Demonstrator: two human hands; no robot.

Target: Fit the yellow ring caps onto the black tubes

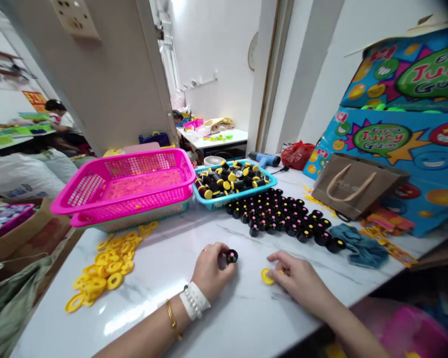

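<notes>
My left hand (211,268) is closed around a small black round cap (232,256), with fingers and thumb on its sides and its open face with a pink centre showing. My right hand (296,278), to the right of it, pinches a yellow ring (268,276) low over the white table (194,318); the index finger stretches out above the ring. Beyond my hands, several black caps (276,211) with pink or yellow centres stand in close rows. A loose heap of yellow rings (106,263) lies at the left.
Stacked pink baskets (125,196) stand at the back left. Beside them a blue basket (237,195) holds black and yellow cylinders. A brown paper bag (358,186), blue cloth (358,243) and printed cartons (395,134) line the right side. A person (65,122) sits far left.
</notes>
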